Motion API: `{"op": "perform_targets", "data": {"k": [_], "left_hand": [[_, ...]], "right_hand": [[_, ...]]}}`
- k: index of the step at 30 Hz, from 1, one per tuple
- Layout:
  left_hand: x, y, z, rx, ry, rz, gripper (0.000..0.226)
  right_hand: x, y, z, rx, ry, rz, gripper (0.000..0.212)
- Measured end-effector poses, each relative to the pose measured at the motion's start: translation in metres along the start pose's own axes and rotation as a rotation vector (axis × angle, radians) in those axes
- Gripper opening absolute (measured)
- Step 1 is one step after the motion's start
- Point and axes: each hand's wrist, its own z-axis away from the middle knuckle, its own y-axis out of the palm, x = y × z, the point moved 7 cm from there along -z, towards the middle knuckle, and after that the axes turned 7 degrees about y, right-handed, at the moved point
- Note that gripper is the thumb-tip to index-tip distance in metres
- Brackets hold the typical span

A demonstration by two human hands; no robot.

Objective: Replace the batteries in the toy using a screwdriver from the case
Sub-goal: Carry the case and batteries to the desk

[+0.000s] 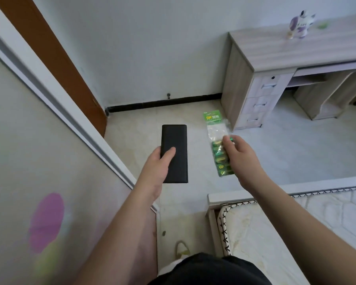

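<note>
A flat matte-black rectangular case (175, 140); a clear plastic pack of green-and-gold batteries (218, 140) with a green header card; a white-and-purple toy figure (300, 24) on the pale grey woodgrain surface (275, 50); a cream marbled tile floor (132, 128); a black skirting strip (162, 103).

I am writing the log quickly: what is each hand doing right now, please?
Left hand: grips the black case, thumb on top.
Right hand: holds the green battery pack.

Tabletop (275, 50): light wood-grain, against the wall at right. On it: white-and-purple toy (300, 24) standing upright near the back, small blurry green item (322, 26) just beside it. Floor (296, 153): pale tile. Bed (296, 233) at lower right, bare mattress.
</note>
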Motion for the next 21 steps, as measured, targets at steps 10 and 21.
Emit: {"op": "perform_targets", "data": {"k": [10,21], "left_hand": [[-0.011,0.063,-0.075,0.163,-0.040,0.025,0.019],[-0.040,0.179,-0.133,0.348,-0.027,-0.138,0.025]], "right_hand": [[0.007,-0.050,-0.045,-0.191,0.035,-0.059,0.026],[0.017,-0.125,-0.107,-0.297,0.069,-0.154,0.023]]}}
